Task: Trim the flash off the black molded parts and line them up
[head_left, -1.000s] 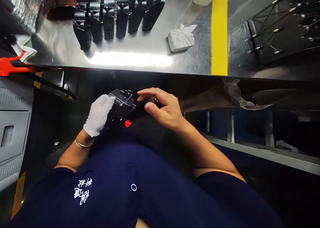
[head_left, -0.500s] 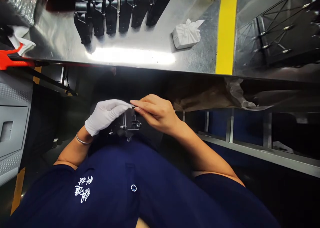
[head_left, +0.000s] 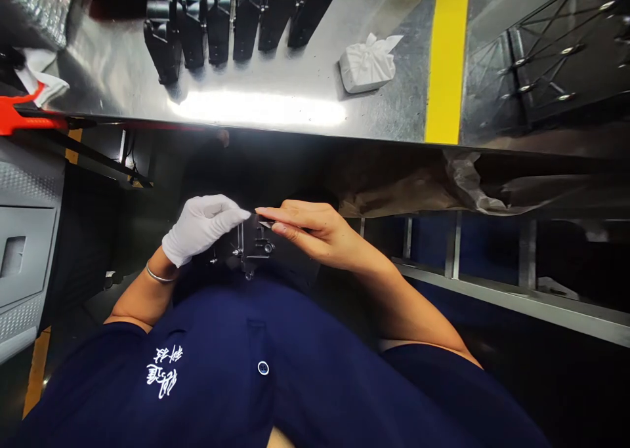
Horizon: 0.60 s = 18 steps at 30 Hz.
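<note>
My left hand, in a white glove, is closed in a pinch at the top edge of a dark part with shiny metal edges and small round fittings. Most of that part blends into the dark background, so its kind and outline cannot be made out. My bare right hand is closed around a small pointed blade, its tip toward the left hand. Only a narrow gap separates the two hands' fingertips, in front of my dark blue shirt.
Above the hands runs a metal table with several black parts in a row, a white wrapped bundle and yellow tape. An orange-red tool lies left. A metal rack stands right, a grey cabinet left.
The fingertips have moved apart slightly, my left hand shifting a little left. My right hand has turned lower, and the blade's tip shows more plainly now.
</note>
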Tool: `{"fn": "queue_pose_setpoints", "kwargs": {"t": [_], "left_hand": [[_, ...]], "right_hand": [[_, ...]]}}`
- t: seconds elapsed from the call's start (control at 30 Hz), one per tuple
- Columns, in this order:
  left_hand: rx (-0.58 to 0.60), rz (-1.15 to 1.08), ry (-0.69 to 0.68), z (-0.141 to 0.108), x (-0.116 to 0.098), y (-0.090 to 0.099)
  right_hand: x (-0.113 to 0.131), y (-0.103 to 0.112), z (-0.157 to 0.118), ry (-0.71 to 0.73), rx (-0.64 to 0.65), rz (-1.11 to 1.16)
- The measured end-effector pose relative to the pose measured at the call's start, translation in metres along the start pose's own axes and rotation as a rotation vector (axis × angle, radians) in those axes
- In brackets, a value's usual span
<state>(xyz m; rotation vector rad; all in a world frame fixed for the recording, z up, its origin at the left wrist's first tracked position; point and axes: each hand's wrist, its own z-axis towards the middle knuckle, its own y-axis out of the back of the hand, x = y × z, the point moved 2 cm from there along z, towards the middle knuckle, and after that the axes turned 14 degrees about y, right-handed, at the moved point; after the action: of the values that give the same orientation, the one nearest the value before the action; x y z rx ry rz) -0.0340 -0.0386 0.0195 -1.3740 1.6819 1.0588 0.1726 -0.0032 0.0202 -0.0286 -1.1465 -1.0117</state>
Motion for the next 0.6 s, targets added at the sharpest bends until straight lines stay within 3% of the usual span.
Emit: {"fn": "queue_pose_setpoints", "kwargs": {"t": [0.47, 0.6], "left_hand": [[0.006, 0.046, -0.030, 0.0000, -0.0023, -0.0006], [-0.025, 0.074, -0.063, -0.0023, -0.0027, -0.0002]], "right_hand": [[-0.0032, 0.0011, 0.0031, -0.115, -0.009, 0.083], [-0.0051, -0.0017, 0.0017, -0.246, -0.131, 0.059]]}}
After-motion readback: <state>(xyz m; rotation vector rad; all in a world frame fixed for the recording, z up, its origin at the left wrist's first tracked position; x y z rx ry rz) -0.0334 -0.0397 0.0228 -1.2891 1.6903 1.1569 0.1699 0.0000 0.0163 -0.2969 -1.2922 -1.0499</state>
